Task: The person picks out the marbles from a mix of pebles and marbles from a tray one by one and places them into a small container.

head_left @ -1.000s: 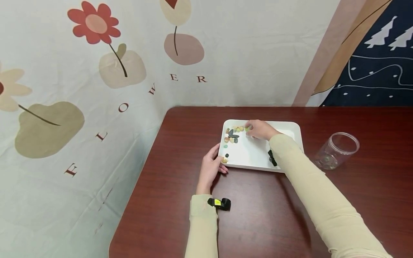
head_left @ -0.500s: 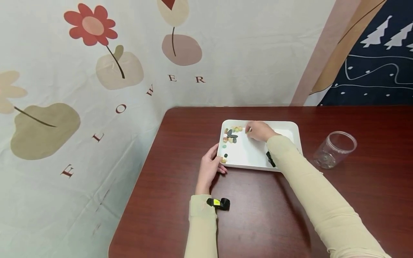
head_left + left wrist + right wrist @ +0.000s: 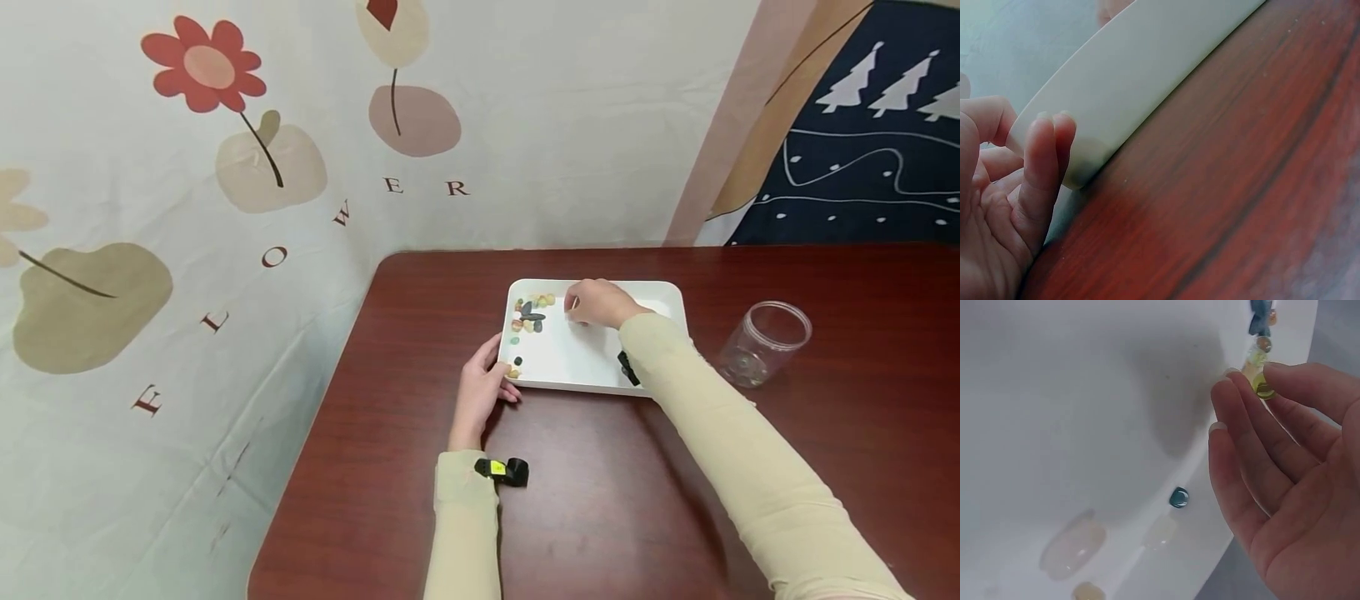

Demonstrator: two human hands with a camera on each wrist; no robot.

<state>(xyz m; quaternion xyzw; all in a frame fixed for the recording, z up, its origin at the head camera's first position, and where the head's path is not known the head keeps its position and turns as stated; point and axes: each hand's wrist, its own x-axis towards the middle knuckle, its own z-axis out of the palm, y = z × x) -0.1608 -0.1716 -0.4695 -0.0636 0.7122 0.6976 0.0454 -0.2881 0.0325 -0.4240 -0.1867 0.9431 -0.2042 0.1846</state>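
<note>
My left hand (image 3: 482, 390) grips the near left corner of a white tray (image 3: 577, 358), thumb at the rim and fingers against its outer wall in the left wrist view. Over the tray's far side, my right hand (image 3: 600, 303) pinches a yellow-green glass pebble (image 3: 1264, 387) between thumb and fingertips. Along the tray's left end lie several small pebbles: dark elongated ones (image 3: 532, 317), a yellowish group (image 3: 546, 300), a pale green one (image 3: 515, 340) and a black one (image 3: 518, 361). The right wrist view shows a teal pebble (image 3: 1179, 497) and a pale translucent pebble (image 3: 1074, 545) in the tray.
A clear jar (image 3: 772, 333) with a few glassy pieces at its bottom stands right of the tray, near my right forearm. The reddish-brown table (image 3: 600, 492) meets a wall hanging (image 3: 570, 167) printed with flowers at the back.
My right hand has drawn slightly right, away from the yellowish pebbles, with the yellow-green pebble in its fingertips. The left hand keeps its hold on the tray corner. The head view has shifted a little.
</note>
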